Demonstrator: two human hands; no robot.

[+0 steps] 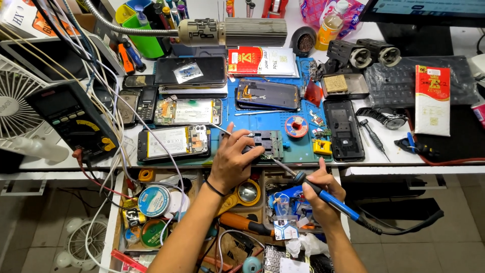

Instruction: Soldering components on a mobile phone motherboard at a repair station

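My left hand [233, 159] rests on the blue work mat [283, 121] and pinches a pair of thin metal tweezers [221, 128], their tips over a small circuit board [267, 139] in a dark holder. My right hand [322, 194] grips a blue-handled soldering iron [328, 196]. Its metal tip reaches up-left to the edge of the board beside my left fingers. A black cord trails from the iron's handle to the right.
Several opened phones [174, 141] lie left of the board, a black phone frame [343, 129] to its right. A solder spool [296, 126], multimeter [70, 119], white fan [17, 108], wristwatch [386, 119] and open cluttered drawer [151, 202] surround the hands.
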